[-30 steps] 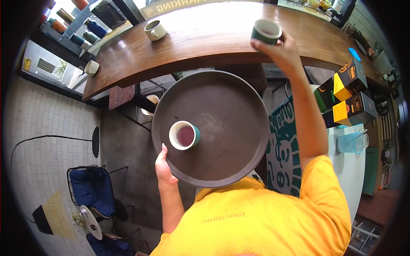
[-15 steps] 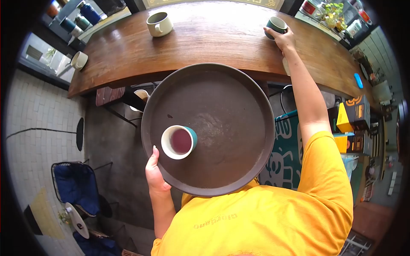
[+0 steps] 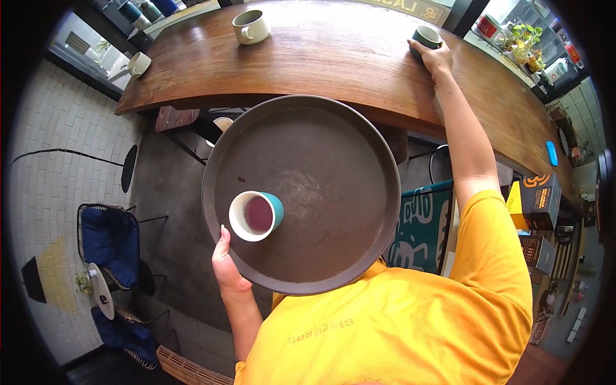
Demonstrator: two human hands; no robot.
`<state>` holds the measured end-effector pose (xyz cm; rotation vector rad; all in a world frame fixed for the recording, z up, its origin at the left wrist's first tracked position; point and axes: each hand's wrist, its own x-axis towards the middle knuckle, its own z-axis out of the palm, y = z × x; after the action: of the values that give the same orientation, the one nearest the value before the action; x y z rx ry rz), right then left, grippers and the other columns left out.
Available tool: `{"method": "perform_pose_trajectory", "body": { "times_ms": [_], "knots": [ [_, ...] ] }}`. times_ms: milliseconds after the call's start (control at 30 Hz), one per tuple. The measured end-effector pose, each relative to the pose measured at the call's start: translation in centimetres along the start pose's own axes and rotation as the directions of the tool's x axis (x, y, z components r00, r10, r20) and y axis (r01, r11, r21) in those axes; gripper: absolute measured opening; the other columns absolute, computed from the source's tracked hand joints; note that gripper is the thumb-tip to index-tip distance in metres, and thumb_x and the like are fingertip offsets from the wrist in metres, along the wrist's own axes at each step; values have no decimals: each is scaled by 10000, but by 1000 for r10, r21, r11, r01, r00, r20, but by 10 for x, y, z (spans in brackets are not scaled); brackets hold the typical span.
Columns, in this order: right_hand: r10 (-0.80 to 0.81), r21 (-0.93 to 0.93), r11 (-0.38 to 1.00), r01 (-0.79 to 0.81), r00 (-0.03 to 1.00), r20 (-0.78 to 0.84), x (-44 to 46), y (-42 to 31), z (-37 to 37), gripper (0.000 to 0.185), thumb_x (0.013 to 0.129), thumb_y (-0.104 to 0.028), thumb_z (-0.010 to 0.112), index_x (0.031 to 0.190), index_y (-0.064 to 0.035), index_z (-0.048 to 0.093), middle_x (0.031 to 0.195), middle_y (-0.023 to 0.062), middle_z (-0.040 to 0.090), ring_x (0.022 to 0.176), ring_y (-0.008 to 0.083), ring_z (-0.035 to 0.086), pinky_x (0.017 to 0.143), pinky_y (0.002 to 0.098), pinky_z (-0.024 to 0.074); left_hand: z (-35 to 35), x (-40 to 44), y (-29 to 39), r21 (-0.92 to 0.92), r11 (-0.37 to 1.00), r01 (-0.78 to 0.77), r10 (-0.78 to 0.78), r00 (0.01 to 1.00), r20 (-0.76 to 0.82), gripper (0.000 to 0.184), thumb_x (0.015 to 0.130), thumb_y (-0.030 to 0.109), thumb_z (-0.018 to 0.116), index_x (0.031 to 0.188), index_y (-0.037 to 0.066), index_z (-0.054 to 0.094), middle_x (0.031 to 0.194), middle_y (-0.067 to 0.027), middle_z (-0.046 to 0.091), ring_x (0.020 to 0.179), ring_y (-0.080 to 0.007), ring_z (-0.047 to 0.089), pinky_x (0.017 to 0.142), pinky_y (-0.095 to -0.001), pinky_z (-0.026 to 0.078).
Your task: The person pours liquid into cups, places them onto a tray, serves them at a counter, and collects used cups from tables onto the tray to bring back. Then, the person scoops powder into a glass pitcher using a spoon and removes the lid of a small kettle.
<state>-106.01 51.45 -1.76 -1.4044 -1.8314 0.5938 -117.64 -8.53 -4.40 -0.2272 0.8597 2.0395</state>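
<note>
My left hand [image 3: 230,266] is wrapped around the left rim of a large round dark-brown serving tray [image 3: 340,192], its thumb up over the edge and the other fingers hidden beneath. On the tray's left side stands a cup [image 3: 276,210], teal outside and white inside, part filled with a purplish-red drink. My right arm reaches out over the wooden counter, where my right hand [image 3: 437,59] grips a dark green cup [image 3: 427,36] with a pale inside. That cup's base is partly covered by my fingers, so I cannot tell whether it touches the wood.
A cream mug [image 3: 252,29] stands on the wooden counter [image 3: 321,64], with a smaller white mug [image 3: 138,63] at its left end. A blue object [image 3: 552,153] lies far right, above some boxes [image 3: 539,199]. A navy-cushioned chair [image 3: 109,240] stands on the left.
The view has shifted, with the counter and its mugs now higher and further right. The tray and its teal cup sit slightly further left in view. Both hands keep their grips.
</note>
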Motion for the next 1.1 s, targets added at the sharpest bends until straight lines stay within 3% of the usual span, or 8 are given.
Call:
{"method": "perform_pose_trajectory", "body": {
  "times_ms": [433,533,600,700,767,833,933,1100],
  "knots": [
    [23,-104,994,-20,999,23,-5,-2,-1,1014,559,-646,819,1345,-81,515,1308,123,613,1247,284,556,1046,504,383,0,-14,-14,35,999,-29,29,1000,-4,443,1043,313,401,1335,-6,499,1323,-167,575,1178,-310,586,1020,-440,464],
    [39,-139,987,-82,957,-289,-38,-19,-12,1076,608,-661,787,1398,-19,437,1370,190,539,1292,345,495,1053,552,347,5,-7,-11,3,1000,4,-4,1000,11,456,1044,323,398,1343,-10,488,1329,-172,569,1185,-319,582,1025,-444,460],
    [-70,223,967,127,966,-249,-77,-29,-33,1033,678,-646,746,1388,36,435,1361,224,515,1249,343,502,1031,496,380,12,-1,-7,19,998,56,-57,997,60,464,1045,329,394,1348,-13,480,1331,-176,567,1192,-325,578,1030,-451,456],
    [-299,523,811,262,954,-15,-155,-62,-64,512,836,-321,727,1234,-20,613,1141,119,657,1020,207,578,901,328,475,25,12,-3,37,993,115,-118,988,95,465,1045,328,397,1352,-13,476,1332,-181,565,1194,-332,577,1028,-458,461],
    [-500,532,775,342,846,185,-190,-78,-86,466,822,-209,725,1240,-39,612,1139,90,664,1014,195,584,909,331,476,30,23,-3,46,986,162,-167,974,156,460,1044,327,402,1348,-9,481,1327,-180,569,1187,-331,584,1021,-457,471],
    [-640,491,752,440,663,387,-218,-94,-114,521,797,-185,726,1286,-69,590,1185,45,638,1045,140,556,928,317,434,37,33,-2,60,971,231,-238,953,186,454,1045,326,403,1338,-9,492,1313,-176,581,1175,-323,593,1015,-453,477],
    [-786,553,617,560,401,471,-245,-109,-130,719,726,-140,788,1385,-101,504,1308,66,584,1082,215,570,963,367,422,48,47,-5,114,952,284,-301,936,184,448,1046,324,402,1332,-7,498,1299,-174,592,1155,-320,605,1003,-447,486],
    [-622,465,763,449,319,715,-288,-111,-130,913,663,-222,878,1441,-101,416,1329,125,567,1119,272,598,962,402,455,73,62,-12,236,905,355,-404,890,212,449,1052,320,381,1337,-9,491,1313,-171,580,1176,-312,590,1017,-432,473]
  ]
}}
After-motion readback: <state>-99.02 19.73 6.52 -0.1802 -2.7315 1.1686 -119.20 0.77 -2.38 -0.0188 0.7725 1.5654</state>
